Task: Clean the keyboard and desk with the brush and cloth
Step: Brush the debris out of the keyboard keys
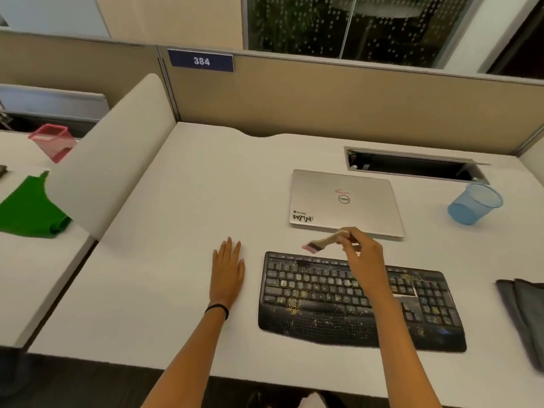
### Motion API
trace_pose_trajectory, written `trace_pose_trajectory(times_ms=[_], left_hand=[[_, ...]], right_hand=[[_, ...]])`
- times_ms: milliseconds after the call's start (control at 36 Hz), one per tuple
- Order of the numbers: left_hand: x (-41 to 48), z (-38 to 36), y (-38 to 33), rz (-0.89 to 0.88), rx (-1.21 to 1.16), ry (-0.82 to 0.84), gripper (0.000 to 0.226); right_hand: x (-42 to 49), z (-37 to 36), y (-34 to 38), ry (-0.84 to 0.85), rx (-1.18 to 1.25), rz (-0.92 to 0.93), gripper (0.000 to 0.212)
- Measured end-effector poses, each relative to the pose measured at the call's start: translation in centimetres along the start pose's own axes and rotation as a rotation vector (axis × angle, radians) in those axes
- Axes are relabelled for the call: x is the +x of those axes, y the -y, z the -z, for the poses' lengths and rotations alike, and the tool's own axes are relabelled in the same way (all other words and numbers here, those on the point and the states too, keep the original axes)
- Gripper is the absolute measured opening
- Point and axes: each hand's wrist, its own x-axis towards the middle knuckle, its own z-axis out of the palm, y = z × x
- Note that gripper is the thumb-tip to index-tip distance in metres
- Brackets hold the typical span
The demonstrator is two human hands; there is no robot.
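The grey cloth point(522, 313) lies at the right edge of the desk point(176, 260), and part of it is cut off from sight. The right arm crosses the black keyboard point(309, 290) and hides some middle keys. Little yellow crumbs sit on the keys I can see.

The right hand point(363, 248) curls its fingers round the handle of the brush point(323, 241), so part of the handle is hidden. The pink bristles point left, above the far edge of the keyboard, near a closed laptop point(344, 201).

The left hand point(228, 266) lies flat on the desk just left of the keyboard, fingers straight and close together.

A blue mesh cup point(474, 204) stands far right; I cannot tell what is inside. A pink mesh cup point(54, 141) on the next desk is partly hidden by a white divider point(117, 160).
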Motion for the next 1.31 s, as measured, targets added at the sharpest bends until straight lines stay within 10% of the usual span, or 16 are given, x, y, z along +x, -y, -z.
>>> trace_pose_trajectory(times_ms=[444, 1306], left_hand=[[0.4, -0.6, 0.0, 0.028, 0.059, 0.014, 0.062], [0.5, -1.0, 0.1, 0.038, 0.094, 0.004, 0.056]], right_hand=[[4.5, -2.6, -0.5, 0.369, -0.150, 0.091, 0.011], [6.5, -5.6, 1.6, 0.435, -0.118, 0.108, 0.012]])
